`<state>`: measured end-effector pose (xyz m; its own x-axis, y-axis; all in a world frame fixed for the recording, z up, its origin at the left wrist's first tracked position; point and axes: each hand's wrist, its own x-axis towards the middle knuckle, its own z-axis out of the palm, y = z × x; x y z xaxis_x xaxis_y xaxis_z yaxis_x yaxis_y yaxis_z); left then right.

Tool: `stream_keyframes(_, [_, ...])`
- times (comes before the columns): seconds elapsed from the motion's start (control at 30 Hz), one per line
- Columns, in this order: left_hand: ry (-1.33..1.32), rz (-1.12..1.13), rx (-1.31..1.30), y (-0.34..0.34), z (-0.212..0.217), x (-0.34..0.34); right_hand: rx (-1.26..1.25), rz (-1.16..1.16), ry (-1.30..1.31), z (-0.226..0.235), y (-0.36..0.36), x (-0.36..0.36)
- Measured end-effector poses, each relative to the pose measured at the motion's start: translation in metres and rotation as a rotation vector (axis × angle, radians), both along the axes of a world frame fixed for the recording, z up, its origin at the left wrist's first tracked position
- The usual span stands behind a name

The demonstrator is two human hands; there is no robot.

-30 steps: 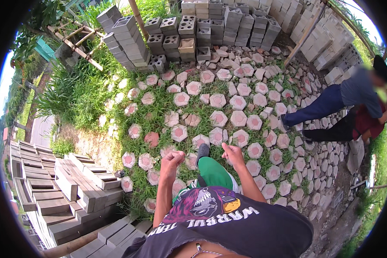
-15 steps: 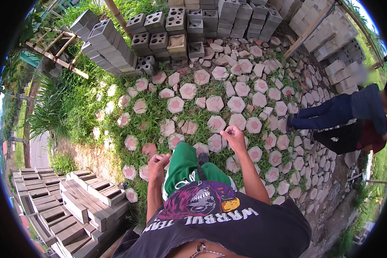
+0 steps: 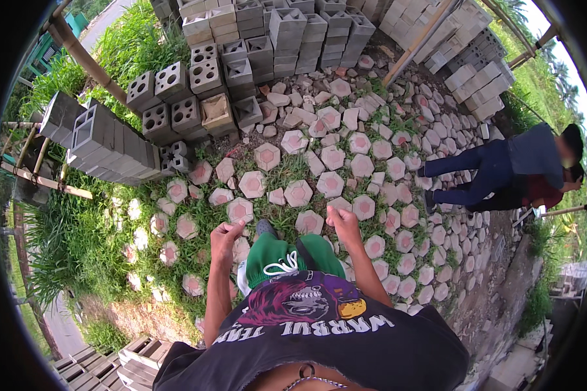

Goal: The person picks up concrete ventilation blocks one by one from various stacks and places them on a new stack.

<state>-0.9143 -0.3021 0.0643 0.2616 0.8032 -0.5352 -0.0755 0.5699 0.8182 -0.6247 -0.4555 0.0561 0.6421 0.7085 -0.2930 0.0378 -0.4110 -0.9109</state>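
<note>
My left hand hangs in front of my body over the paved ground, its fingers curled and nothing showing in them. A hexagonal paving stone with a pink centre lies below and just beyond it. To the right, my right hand is also loosely closed, and no object shows in it. Both hands are held apart, on either side of my green shorts. Neither hand touches any of the stones. One grey shoe shows beneath the shorts.
Hexagonal pavers with grass between them cover the ground. Ahead stand stacks of hollow concrete blocks. A bamboo pole rises at the far right. Two people, one in dark trousers, stand at the right. More blocks lie at lower left.
My view has moved forward over the pavers, so the block stacks ahead are nearer and the lower-left blocks have slid toward the rim. My right hand's fingers are more curled.
</note>
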Motion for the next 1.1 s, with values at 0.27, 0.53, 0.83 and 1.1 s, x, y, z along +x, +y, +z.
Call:
stream_keyframes(0.27, [0.043,-0.127,0.102,0.160,0.002,0.078,-0.014,-0.200,0.123,-0.013,0.048,0.034])
stream_keyframes(0.53, [0.070,-0.050,0.023,0.228,-0.020,0.178,-0.053,-0.162,0.180,-0.041,0.153,0.138])
stream_keyframes(0.83, [-0.029,0.039,-0.145,0.279,-0.020,0.283,-0.148,0.018,-0.117,-0.002,0.322,0.319])
stream_keyframes(1.1, [-0.052,0.065,-0.282,0.357,-0.020,0.344,-0.054,-0.032,0.042,-0.022,0.402,0.385])
